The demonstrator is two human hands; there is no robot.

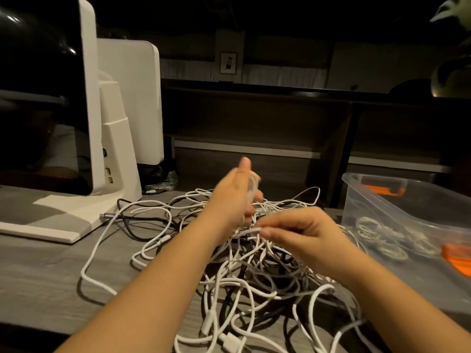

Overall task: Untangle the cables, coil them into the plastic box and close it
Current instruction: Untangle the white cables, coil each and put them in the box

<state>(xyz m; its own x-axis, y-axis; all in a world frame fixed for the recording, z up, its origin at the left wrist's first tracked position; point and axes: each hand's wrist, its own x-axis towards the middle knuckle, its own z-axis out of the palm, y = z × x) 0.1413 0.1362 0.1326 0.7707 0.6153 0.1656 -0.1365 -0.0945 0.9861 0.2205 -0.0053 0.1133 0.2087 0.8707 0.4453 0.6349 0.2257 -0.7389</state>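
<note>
While the tangled cables lie on the table, the right hand pinches one white cable and the left hand, blurred, grips a small coil. Farther right stands the open plastic box, coils inside.

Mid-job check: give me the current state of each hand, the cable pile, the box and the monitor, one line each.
left hand: raised, gripping a blurred coil of white cable.
right hand: fingers pinching a white cable over the pile.
cable pile: still tangled, white and dark cables mixed on the desk.
plastic box: open, a few coiled cables inside.
monitor: screen dark.
</note>
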